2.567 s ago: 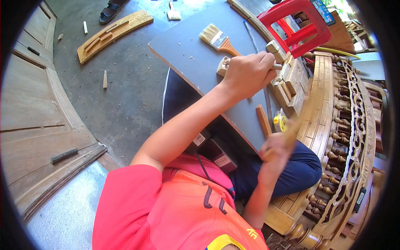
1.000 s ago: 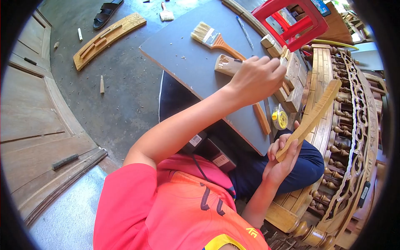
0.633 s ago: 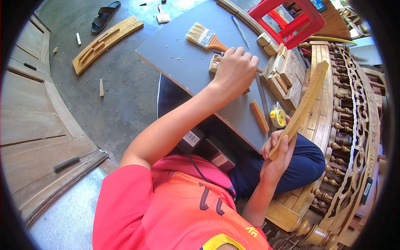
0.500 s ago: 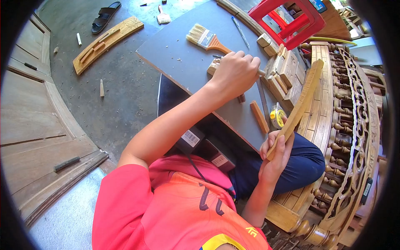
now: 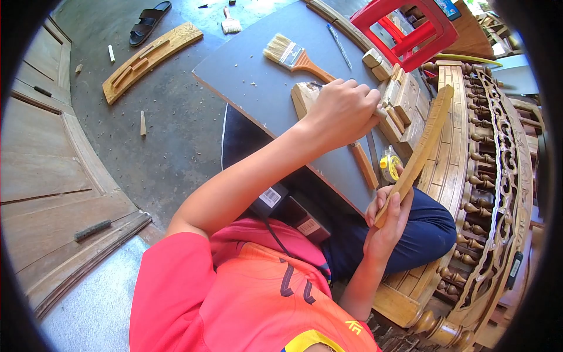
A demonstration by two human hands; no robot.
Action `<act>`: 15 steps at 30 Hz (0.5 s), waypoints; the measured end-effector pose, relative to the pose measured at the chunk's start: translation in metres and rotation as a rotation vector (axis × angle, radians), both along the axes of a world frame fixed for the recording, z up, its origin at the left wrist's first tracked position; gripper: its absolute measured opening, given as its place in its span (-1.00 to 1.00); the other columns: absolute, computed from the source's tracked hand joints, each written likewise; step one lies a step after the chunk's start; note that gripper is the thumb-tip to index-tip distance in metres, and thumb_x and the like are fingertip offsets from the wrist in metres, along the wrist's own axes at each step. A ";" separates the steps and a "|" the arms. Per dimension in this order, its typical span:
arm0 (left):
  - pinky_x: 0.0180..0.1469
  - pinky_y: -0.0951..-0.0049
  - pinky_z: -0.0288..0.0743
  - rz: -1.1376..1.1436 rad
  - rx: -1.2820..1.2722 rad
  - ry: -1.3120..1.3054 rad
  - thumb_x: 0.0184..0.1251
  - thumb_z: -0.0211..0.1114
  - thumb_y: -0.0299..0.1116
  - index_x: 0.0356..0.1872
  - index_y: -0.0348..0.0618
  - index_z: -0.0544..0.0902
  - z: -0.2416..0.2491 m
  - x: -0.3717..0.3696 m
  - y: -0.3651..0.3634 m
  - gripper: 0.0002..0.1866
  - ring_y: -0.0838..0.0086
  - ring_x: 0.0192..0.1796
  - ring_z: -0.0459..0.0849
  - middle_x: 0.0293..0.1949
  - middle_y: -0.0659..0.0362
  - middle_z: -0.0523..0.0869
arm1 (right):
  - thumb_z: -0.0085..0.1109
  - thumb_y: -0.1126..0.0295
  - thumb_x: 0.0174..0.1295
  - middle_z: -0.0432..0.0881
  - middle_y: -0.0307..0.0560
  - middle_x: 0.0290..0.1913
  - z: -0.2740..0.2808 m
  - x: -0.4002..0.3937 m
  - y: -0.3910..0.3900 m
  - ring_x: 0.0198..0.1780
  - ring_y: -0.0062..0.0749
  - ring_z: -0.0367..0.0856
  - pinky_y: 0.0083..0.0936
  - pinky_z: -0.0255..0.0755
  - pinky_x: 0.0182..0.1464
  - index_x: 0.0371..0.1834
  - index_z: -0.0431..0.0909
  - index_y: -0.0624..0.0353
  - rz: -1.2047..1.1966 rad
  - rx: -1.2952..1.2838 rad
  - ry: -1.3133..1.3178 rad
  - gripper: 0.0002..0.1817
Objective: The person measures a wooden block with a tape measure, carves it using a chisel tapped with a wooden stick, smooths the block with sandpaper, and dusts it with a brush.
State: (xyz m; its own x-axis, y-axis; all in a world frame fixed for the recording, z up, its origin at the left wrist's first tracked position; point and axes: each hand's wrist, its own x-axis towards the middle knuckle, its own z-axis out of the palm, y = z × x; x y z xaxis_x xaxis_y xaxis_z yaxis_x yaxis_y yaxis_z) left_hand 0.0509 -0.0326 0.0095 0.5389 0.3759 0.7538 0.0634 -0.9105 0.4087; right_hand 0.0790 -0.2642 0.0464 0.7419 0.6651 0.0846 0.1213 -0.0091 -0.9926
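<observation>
My left hand [image 5: 346, 111] is over the grey tabletop [image 5: 258, 88], closed around a tool with a pale, round handle end [image 5: 381, 111]. A thin dark tip shows beyond the fist; the rest is hidden. Beside that hand lies a wooden block [image 5: 302, 98], partly covered by it. Above it is a paintbrush [image 5: 302, 58] with an orange handle. My right hand [image 5: 390, 217], near my right knee, grips the lower end of a long, slightly curved wooden strip [image 5: 425, 149], which slants upward to the right. A reddish wood stick [image 5: 365, 166] and a yellow tape measure [image 5: 390, 164] lie close by.
Several wood blocks [image 5: 404, 105] and a pen [image 5: 339, 46] are on the tabletop's far side. A red plastic stool [image 5: 404, 35] stands behind. Along the right runs a carved wooden bench [image 5: 448, 117]. A curved board [image 5: 149, 61] and a sandal [image 5: 148, 23] lie on the floor.
My left hand has shifted right and slightly down with the tool, uncovering more of the wooden block. My right hand and the curved strip have barely moved.
</observation>
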 end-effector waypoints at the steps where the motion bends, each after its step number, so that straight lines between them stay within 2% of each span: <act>1: -0.12 0.16 0.66 0.003 -0.012 0.002 0.42 0.39 -0.21 -0.30 -0.17 0.61 0.001 0.002 0.001 -0.75 0.15 -0.24 0.79 -0.38 0.07 0.75 | -0.02 0.11 0.68 0.35 -0.29 -0.30 0.001 0.000 0.000 -0.55 -0.76 0.24 -0.74 0.17 -0.51 0.62 0.22 0.17 0.000 -0.001 -0.003 -0.41; 15: -0.14 0.11 0.66 0.017 -0.210 -0.010 0.48 0.32 -0.24 -0.30 -0.23 0.58 0.004 0.010 0.009 -0.74 0.05 -0.23 0.79 -0.37 -0.01 0.74 | -0.03 0.11 0.67 0.34 -0.27 -0.31 0.002 -0.002 0.003 -0.56 -0.75 0.26 -0.74 0.18 -0.50 0.61 0.22 0.19 0.007 -0.034 -0.021 -0.41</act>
